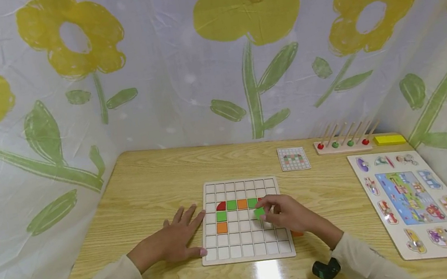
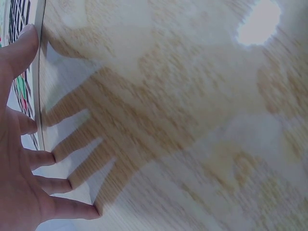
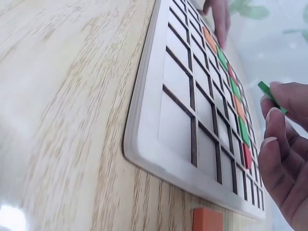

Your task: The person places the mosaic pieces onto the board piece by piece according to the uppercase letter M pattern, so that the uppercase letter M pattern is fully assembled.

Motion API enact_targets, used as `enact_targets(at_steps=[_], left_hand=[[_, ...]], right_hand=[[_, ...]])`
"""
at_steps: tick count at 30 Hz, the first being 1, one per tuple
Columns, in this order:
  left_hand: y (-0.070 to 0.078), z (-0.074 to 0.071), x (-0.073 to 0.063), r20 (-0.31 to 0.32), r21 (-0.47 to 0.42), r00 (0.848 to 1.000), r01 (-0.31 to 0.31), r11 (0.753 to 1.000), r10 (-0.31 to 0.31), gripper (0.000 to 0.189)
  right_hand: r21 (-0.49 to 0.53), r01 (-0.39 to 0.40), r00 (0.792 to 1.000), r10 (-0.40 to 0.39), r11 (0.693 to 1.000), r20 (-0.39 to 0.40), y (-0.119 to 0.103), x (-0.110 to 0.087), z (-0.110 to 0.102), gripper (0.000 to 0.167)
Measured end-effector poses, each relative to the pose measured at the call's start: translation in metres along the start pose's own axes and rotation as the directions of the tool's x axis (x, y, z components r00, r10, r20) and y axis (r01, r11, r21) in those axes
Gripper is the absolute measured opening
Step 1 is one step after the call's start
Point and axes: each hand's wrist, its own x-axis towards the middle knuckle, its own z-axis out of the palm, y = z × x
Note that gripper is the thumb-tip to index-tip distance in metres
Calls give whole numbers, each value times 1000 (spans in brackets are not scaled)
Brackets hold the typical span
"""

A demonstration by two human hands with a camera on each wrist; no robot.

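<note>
A white grid board (image 1: 236, 252) lies on the table, with a red quarter-round tile (image 1: 221, 206) and several green and orange square tiles set in its cells. My right hand (image 1: 288, 214) pinches a green square tile (image 1: 259, 212) between thumb and fingertips above the board's right side; the same green tile (image 3: 272, 97) shows edge-on in the right wrist view. My left hand (image 1: 173, 239) rests with fingers spread at the board's left edge, its thumb and a finger touching the frame. In the left wrist view the left hand (image 2: 24, 178) has straight fingers, tips on the table.
An orange tile (image 3: 208, 220) lies beside the board's right edge, partly under my right hand. Behind stands a pattern card (image 1: 294, 158). Farther right are a peg stand (image 1: 343, 145) with red and green beads, a yellow block (image 1: 389, 139) and a vehicle puzzle board (image 1: 424, 206).
</note>
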Motion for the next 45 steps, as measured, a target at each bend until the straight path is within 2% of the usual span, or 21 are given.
enact_targets(at_steps=[6, 12, 25, 45], left_hand=[[-2, 1, 0, -10, 1, 1000, -17, 1000, 17, 99], [-3, 1, 0, -12, 9, 1000, -26, 1000, 27, 99], [-3, 1, 0, -10, 11, 999, -32, 999, 32, 99], [-4, 2, 1, -15, 6, 1000, -24, 1000, 24, 99]], right_hand=[[-44, -17, 1000, 17, 999, -12, -2, 8, 5, 28], [-52, -75, 997, 73, 996, -32, -4, 16, 12, 28], [-66, -140, 989, 136, 988, -62, -6, 27, 23, 25], [-115, -188, 982, 182, 976, -60, -7, 41, 31, 26]])
